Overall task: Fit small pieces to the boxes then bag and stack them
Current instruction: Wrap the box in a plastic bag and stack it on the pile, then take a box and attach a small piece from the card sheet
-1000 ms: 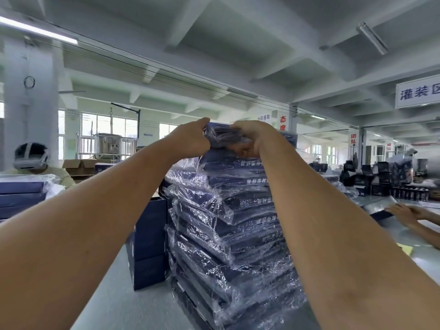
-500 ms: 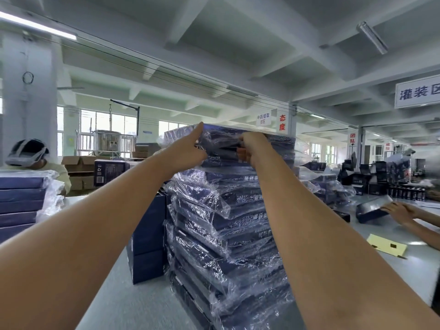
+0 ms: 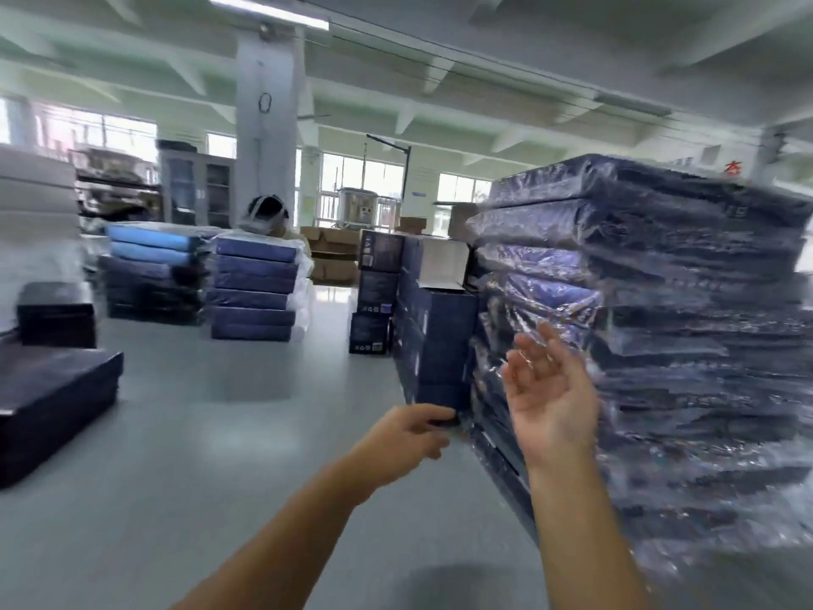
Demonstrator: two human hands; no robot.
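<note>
A tall stack of dark blue boxes in clear plastic bags (image 3: pixel 651 328) fills the right side on the grey table (image 3: pixel 220 477). My right hand (image 3: pixel 550 402) hovers just left of the stack at mid height, palm up, fingers spread and relaxed, holding nothing. My left hand (image 3: pixel 407 438) is lower and further left, fingers loosely curled, its tips near the bottom corner of a pile of unbagged blue boxes (image 3: pixel 435 336). Motion blur hides whether it touches that corner.
Two lower stacks of bagged blue boxes (image 3: pixel 253 292) stand at the table's far side, with a person in a white cap (image 3: pixel 266 217) behind them. Black flat boxes (image 3: pixel 53 389) lie at the left edge. Small upright cartons (image 3: pixel 374 297) stand in the middle distance.
Both hands have let go of the top bagged box and dropped to mid height beside the stack. The view has swung left and down.
</note>
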